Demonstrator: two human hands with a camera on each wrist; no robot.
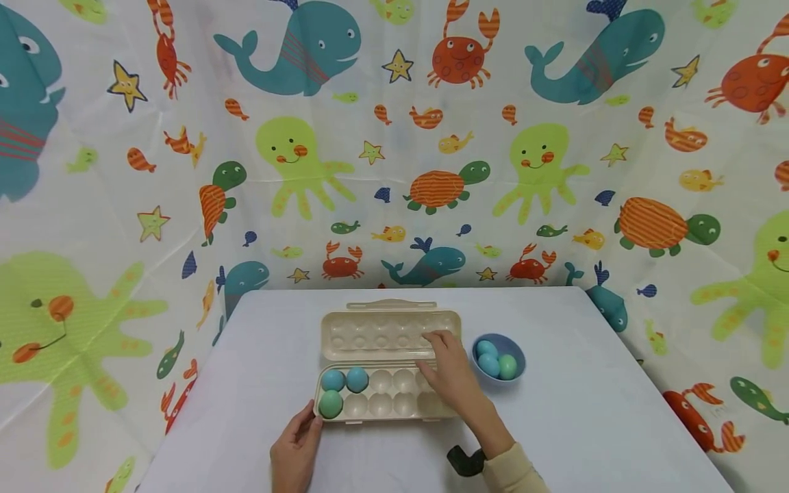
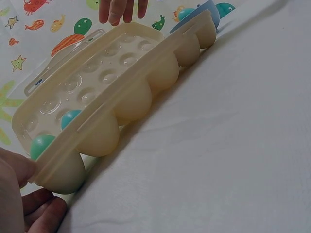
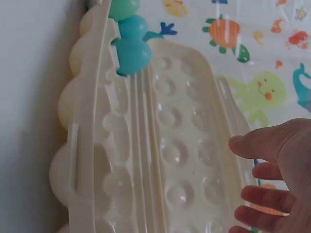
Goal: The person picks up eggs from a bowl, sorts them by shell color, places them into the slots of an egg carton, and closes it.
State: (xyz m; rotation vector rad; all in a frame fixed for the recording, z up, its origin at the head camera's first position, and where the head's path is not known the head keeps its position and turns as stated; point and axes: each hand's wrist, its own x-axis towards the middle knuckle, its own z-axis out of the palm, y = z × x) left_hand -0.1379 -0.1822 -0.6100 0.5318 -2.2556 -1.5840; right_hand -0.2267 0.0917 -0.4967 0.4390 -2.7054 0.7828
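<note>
A cream plastic egg carton (image 1: 380, 407) lies unfolded on the table, its dimpled lid (image 1: 382, 335) laid back behind the cup tray. Two blue eggs (image 1: 357, 379) and one green egg (image 1: 331, 404) sit in cups at the tray's left end. My left hand (image 1: 296, 448) pinches the tray's front left corner, thumb at the rim and fingers beneath, as the left wrist view shows. Over the right part of the carton hovers my right hand (image 1: 453, 373), fingers spread and holding nothing. Beside it stands a blue bowl (image 1: 501, 382) containing blue eggs (image 1: 488, 364) and a green egg (image 1: 508, 367).
White cloth covers the table (image 1: 585, 411), and a sea-animal printed curtain (image 1: 394, 150) hangs behind and along both sides. A black strap piece (image 1: 465, 461) shows by the right wrist, near a beige sleeve (image 1: 513, 471).
</note>
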